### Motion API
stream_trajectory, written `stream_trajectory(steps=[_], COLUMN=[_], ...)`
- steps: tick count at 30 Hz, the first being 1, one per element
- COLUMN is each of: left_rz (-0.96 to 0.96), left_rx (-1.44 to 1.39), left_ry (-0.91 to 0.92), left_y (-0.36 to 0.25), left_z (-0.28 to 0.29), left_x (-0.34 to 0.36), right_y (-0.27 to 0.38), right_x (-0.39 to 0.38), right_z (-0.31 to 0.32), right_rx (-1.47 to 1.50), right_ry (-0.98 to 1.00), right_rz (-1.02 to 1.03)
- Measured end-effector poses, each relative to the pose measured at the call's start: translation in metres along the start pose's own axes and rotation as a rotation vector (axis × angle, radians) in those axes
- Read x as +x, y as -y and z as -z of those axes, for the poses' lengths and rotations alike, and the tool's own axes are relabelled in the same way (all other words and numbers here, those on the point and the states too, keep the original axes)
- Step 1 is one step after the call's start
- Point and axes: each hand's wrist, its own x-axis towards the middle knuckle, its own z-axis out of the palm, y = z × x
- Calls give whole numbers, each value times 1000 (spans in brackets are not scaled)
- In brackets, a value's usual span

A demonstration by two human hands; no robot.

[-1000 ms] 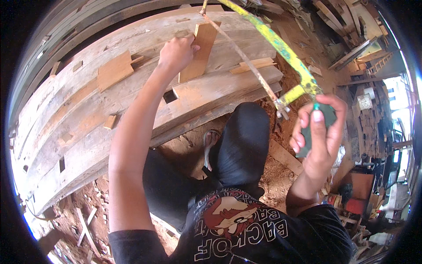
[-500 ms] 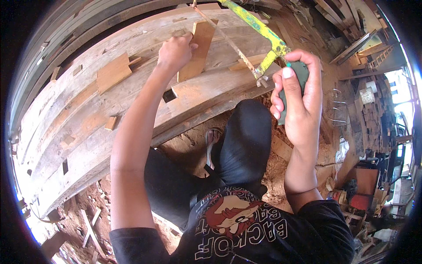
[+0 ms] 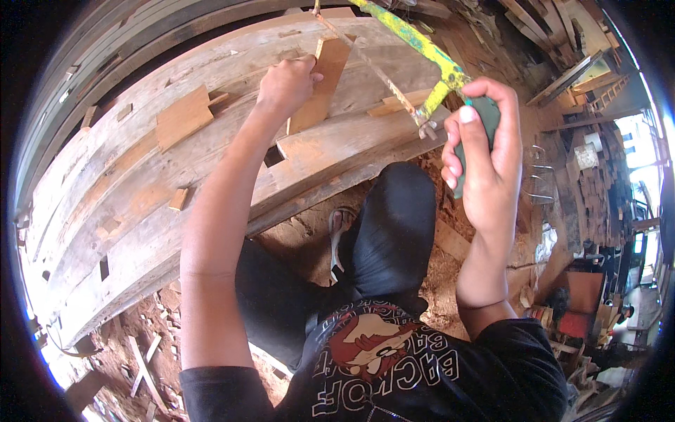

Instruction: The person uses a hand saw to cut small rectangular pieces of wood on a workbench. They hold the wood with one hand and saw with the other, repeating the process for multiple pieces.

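In my right hand [image 3: 490,144] is the green handle of a hacksaw [image 3: 415,42], its fingers wrapped round the grip. The saw's frame is worn yellow-green, and its thin rusty blade [image 3: 369,67] runs across the upper part of a flat wooden board [image 3: 316,102]. My left hand [image 3: 287,88] is closed at the left edge of that board; its fingertips are partly hidden. The board lies at a slant on a wide, weathered wooden workbench [image 3: 232,151]. I cannot tell whether the blade touches the wood.
On the bench lie another flat wood piece [image 3: 183,118] and a small block [image 3: 178,199]; its top has several square holes. My knee [image 3: 399,204] is close to the bench's near edge. Sawdust and offcuts [image 3: 144,366] cover the ground. Stacked timber [image 3: 598,190] stands at the right.
The hacksaw and my right hand have moved slightly right. My left hand and the board under it have shifted a little right and nearer to me.
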Motion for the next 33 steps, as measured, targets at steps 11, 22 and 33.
stream_trajectory(steps=[11, 22, 33], left_rz=[58, 0, 62], left_rx=[-4, 71, -15], left_ry=[-13, 44, -14], left_y=[3, 3, 9], left_z=[1, 2, 4], left_x=[1, 3, 10], right_y=[-2, 14, 41], right_x=[-11, -21, -25], right_z=[1, 15, 6], right_rx=[-6, -9, -123], right_ry=[4, -72, -80], right_rz=[-30, -27, -30])
